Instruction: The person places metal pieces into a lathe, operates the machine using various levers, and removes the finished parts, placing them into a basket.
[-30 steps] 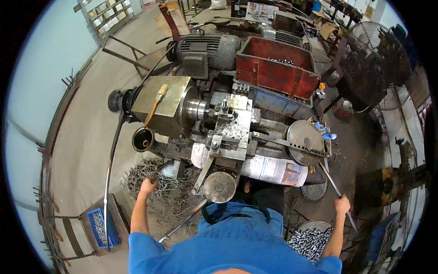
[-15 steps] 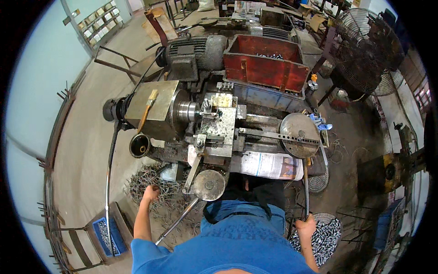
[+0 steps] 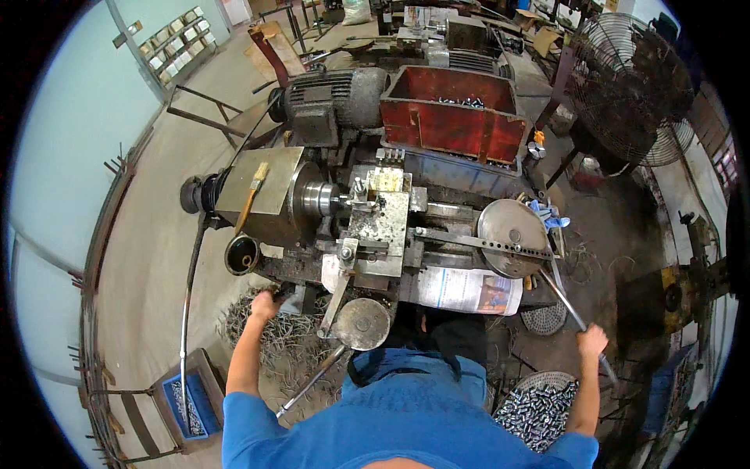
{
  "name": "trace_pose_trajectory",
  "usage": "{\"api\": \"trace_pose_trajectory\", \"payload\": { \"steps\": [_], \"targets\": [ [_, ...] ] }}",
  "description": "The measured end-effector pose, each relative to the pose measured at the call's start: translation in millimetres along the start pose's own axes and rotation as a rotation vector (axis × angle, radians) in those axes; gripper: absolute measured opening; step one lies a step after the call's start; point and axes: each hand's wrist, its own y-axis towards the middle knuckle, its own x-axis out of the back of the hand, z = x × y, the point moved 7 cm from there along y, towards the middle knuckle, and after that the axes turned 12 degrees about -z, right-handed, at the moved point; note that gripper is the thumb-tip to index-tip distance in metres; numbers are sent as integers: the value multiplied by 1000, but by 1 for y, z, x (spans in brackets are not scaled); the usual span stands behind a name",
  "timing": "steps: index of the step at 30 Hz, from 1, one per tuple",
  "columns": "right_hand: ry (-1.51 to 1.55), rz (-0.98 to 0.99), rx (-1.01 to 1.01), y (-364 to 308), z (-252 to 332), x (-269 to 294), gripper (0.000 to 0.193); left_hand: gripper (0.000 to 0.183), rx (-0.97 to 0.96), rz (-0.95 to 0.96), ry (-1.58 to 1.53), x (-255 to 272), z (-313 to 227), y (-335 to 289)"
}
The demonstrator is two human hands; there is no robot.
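Observation:
My right hand is wrapped round a long metal lever that runs out from the round metal disc at the lathe's right. My left hand is closed beside a small metal chute, above a heap of curled metal shavings. What its fingers hold, if anything, is hidden. Ahead of me the lathe's chuck faces the tool slide. A second lever with a smaller disc stands free between my arms.
A round basket of small metal parts sits at lower right, a blue tray of parts at lower left. Behind the lathe are a red bin and a motor. A brush lies on the headstock; a large fan stands right.
My right hand has swung the lever outward to the right, away from my body. My left hand has moved forward, closer to the chute. The tool slide appears slightly farther right.

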Motion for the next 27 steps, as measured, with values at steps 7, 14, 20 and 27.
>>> {"api": "trace_pose_trajectory", "payload": {
  "steps": [7, 14, 20, 27],
  "targets": [
    [122, -119, 6, 33, 41, 54, 34, 48, 374, -254, 54, -50, -18, -27],
    [590, -295, 167, 45, 124, 148, 39, 41, -30, 86, 203, -38, -15, -2],
    [1046, -336, 713, 59, 320, 280, 40, 45, 54, 132, 76, -25, 3, -10],
    [923, -376, 1298, 1, 555, 355, 20, 37, 164, -305, -182, 198, 24, -26]
  ]
}}
